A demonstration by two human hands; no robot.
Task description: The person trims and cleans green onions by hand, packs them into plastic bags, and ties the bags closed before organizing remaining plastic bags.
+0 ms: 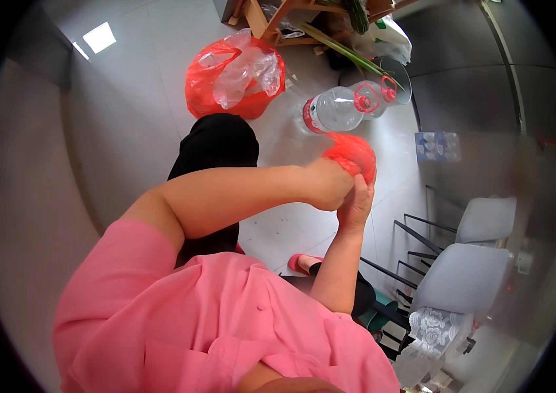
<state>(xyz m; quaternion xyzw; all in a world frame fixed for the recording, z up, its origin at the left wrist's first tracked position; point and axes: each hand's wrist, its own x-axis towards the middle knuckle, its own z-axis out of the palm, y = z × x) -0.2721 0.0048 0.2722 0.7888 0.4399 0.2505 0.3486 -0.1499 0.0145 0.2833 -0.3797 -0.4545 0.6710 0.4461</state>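
Observation:
A crumpled red plastic bag is bunched up between my two hands, in front of my body. My left hand, bent at the wrist, is closed on the bag's lower left part; most of its fingers are hidden. Against it, my right hand pinches the bag from below right, with its fingers pointing up. Just beyond the bag, two large clear bottles with red handles stand on the floor.
A larger red bag holding clear plastic lies on the tiled floor. Behind stand a wooden rack and a bin with green stalks. Grey chairs, a bottle pack and a teal bucket are at right.

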